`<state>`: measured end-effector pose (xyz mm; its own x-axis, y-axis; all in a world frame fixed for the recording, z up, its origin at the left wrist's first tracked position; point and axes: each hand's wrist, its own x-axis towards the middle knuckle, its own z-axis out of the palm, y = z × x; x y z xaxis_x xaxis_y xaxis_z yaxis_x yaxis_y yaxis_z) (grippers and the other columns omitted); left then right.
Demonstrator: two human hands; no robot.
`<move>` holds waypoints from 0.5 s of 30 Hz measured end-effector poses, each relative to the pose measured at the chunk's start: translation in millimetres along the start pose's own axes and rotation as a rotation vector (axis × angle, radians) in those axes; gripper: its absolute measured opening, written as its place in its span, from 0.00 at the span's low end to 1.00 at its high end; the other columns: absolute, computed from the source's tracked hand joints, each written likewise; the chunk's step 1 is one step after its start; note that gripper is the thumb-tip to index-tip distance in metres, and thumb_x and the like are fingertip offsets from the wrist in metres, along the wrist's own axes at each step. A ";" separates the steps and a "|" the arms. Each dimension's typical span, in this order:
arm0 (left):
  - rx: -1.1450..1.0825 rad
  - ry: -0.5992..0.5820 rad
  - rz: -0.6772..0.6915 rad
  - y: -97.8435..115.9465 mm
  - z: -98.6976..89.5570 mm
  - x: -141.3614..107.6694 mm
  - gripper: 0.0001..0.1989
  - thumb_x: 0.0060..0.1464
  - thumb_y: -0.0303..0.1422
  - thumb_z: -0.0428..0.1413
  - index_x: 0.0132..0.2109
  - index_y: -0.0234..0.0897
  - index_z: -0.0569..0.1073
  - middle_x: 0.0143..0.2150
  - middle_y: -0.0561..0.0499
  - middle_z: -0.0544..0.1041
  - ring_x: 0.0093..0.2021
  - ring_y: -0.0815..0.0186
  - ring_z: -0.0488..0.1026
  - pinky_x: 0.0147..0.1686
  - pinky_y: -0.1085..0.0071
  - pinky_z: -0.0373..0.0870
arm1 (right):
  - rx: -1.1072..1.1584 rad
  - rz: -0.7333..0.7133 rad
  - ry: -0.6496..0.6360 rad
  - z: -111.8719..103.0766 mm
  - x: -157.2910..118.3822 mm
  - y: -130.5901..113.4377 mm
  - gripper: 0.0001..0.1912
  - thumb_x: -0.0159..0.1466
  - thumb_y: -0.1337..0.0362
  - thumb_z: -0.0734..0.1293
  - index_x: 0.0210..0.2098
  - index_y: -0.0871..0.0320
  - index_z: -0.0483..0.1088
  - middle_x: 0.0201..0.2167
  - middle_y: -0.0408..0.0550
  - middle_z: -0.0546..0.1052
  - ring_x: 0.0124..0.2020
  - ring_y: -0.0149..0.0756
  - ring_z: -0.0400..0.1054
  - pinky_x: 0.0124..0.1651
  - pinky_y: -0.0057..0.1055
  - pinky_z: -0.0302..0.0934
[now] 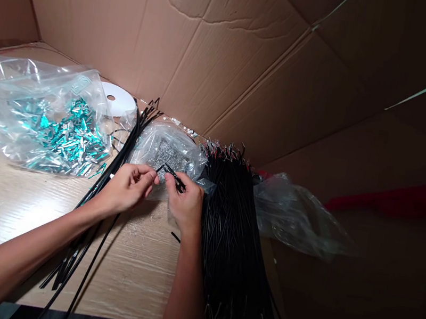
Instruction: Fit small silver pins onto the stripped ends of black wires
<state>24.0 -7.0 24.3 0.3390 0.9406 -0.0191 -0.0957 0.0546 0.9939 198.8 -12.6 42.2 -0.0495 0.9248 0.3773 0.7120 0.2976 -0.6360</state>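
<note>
My left hand [130, 184] pinches a thin black cable [98, 254] near its end. That end pokes out past the fingertips, and the rest of the cable trails down to the table's front edge. My right hand [185, 201] is closed around a slim black tool [175, 176]; its exact kind is hard to make out. Its tip comes close to the cable end, but whether they touch I cannot tell. Right behind both hands lies a clear plastic bag [147, 141] holding many tiny silvery metal pieces [163, 154].
Loose black cables [123, 148] lie under my left forearm. A thick bundle of black cables [226, 226] with bared ends runs along my right arm. To the left is a bag of teal and silver strips [75, 132] by a white disc [119, 100]. Cardboard walls [167, 39] rise behind.
</note>
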 end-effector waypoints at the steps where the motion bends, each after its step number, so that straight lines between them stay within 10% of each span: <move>1: 0.089 0.023 0.047 -2.1 -0.8 -0.1 0.18 0.67 0.44 0.51 0.39 0.32 0.74 0.22 0.58 0.64 0.16 0.75 0.56 0.15 0.78 0.49 | 0.003 0.005 -0.014 -0.8 1.0 -1.4 0.17 0.69 0.53 0.67 0.30 0.58 0.75 0.24 0.42 0.73 0.24 0.30 0.60 0.30 0.30 0.52; 10: 0.503 0.144 0.200 -6.9 1.6 -1.0 0.17 0.67 0.38 0.50 0.37 0.32 0.76 0.26 0.53 0.70 0.23 0.71 0.61 0.23 0.75 0.55 | 0.013 0.066 -0.077 -2.5 5.6 -3.3 0.20 0.69 0.53 0.66 0.26 0.58 0.73 0.19 0.38 0.64 0.21 0.28 0.52 0.27 0.30 0.47; 15: 0.390 0.156 0.133 -3.7 0.6 -0.4 0.18 0.68 0.42 0.49 0.40 0.33 0.75 0.23 0.55 0.67 0.19 0.71 0.63 0.19 0.76 0.56 | 0.106 0.116 0.089 -8.4 1.8 4.0 0.22 0.71 0.51 0.63 0.26 0.58 0.69 0.21 0.41 0.66 0.25 0.31 0.58 0.29 0.30 0.51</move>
<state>24.8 -7.9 20.7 0.1996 0.9718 0.1253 0.2420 -0.1728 0.9548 207.4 -11.7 46.0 0.0942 0.9311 0.3524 0.6313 0.2178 -0.7443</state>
